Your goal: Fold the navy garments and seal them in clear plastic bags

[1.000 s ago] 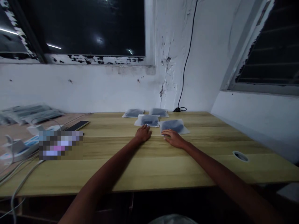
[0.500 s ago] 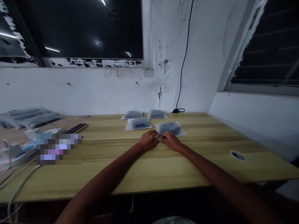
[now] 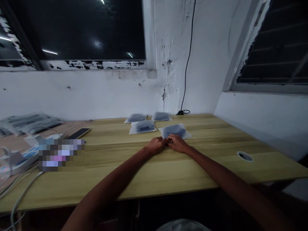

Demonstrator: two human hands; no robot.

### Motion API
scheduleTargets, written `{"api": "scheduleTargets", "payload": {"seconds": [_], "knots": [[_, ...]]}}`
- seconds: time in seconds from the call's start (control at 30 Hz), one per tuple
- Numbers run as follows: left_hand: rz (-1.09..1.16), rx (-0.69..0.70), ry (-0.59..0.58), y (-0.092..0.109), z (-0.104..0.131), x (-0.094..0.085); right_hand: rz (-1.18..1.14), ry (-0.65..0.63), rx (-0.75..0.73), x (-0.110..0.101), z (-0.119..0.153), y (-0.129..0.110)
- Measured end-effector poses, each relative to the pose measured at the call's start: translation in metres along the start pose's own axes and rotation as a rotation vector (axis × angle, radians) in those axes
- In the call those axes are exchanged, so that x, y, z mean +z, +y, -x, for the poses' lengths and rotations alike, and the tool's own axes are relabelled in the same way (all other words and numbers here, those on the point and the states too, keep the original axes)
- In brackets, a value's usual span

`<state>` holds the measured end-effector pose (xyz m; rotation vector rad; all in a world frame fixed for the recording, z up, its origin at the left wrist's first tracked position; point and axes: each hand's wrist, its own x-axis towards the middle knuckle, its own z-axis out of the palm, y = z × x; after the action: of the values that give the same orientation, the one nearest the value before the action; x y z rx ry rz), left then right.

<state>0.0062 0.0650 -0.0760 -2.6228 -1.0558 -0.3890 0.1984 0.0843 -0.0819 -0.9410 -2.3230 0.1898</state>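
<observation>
My left hand (image 3: 156,145) has moved rightward since a second ago and now meets my right hand (image 3: 177,143), fingers curled on both; whether they pinch anything I cannot tell. Just beyond, its near-left edge behind my fingers, a rectangular frosted-plastic pouch with dark contents (image 3: 176,129) lies on the yellowish wood-grain counter (image 3: 134,173). A similar translucent packet (image 3: 142,127), earlier touching it, sits apart leftward.

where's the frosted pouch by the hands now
In the head view, the frosted pouch lies just right of centre on the wood-grain tabletop, just beyond the right hand, near the left hand.
</observation>
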Motion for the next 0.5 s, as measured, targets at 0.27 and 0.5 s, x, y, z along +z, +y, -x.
{"api": "scheduleTargets", "payload": {"seconds": [0.27, 0.5], "knots": [[0.177, -0.039, 0.133, -0.014, 0.002, 0.008, -0.064, -0.038, 0.167, -0.01, -0.005, 0.022], [0.386, -0.061, 0.303, -0.045, 0.006, 0.005, 0.158, 0.095, 0.345, -0.051, 0.018, 0.08]]}}
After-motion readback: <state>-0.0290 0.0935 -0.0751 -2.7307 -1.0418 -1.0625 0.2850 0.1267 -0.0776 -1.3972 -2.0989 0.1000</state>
